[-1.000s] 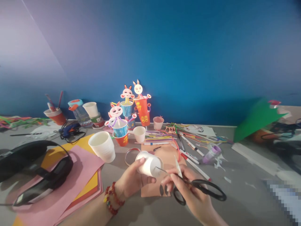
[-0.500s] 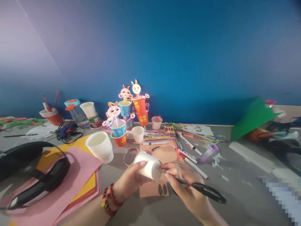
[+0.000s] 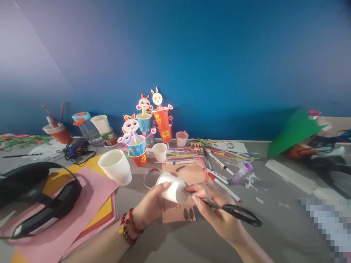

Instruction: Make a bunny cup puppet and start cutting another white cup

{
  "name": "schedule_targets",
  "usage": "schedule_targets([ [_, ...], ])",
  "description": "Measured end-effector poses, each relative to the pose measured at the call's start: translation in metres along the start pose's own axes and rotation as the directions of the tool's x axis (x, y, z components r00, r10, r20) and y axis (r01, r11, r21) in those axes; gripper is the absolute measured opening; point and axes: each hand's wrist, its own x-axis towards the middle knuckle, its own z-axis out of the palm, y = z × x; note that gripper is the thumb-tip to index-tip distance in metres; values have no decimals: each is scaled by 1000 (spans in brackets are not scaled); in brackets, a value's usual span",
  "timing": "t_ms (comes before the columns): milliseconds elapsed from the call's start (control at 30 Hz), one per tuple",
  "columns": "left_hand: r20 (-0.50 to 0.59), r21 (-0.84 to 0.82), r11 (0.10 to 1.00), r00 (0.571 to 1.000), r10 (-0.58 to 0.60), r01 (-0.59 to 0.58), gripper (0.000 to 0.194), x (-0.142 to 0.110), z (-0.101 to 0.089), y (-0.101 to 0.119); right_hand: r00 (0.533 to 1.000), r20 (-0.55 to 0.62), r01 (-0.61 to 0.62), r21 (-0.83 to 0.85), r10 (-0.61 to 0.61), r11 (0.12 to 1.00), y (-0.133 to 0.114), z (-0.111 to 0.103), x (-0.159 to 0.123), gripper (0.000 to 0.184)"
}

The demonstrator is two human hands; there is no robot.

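Observation:
My left hand [image 3: 153,204] is closed around a white paper cup [image 3: 171,188], which lies on its side with its base toward the right. In my right hand [image 3: 216,206] are scissors [image 3: 241,214], their black handles pointing down and right. My right fingertips and the scissors' point are at the cup's base; whether the point has gone through cannot be made out. Below the cup lies an orange-pink sheet [image 3: 175,215] bearing two dark leaf-shaped marks. A roll of clear tape [image 3: 152,179] sits just left of the cup.
Stacked white cups [image 3: 116,166] stand left. Rabbit-faced cup figures [image 3: 137,144] are near the blue wall. Markers [image 3: 225,186], pipe cleaners [image 3: 197,150] and a purple-capped tube [image 3: 242,173] lie right. Black headphones [image 3: 49,204] rest on coloured paper [image 3: 93,182]. A green sheet [image 3: 293,135] leans at far right.
The whole view has shifted slightly, so things sit a little higher in the picture. Both hands keep their hold, with the scissors still at the cup's base.

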Motion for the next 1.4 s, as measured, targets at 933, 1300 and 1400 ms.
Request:
schedule_targets([
  [933,-26,483,831,944,329,-277,50,-2,-4,12,882,151,-461,480,447,746,7,10,-2,29],
  [1300,-79,321,941,988,135,-103,62,-3,7,17,973,95,-219,118,208,969,7,2,-2,23],
  [1400,-67,432,870,953,295,-238,56,-2,4,13,937,50,-343,293,344,892,9,10,-4,27],
])
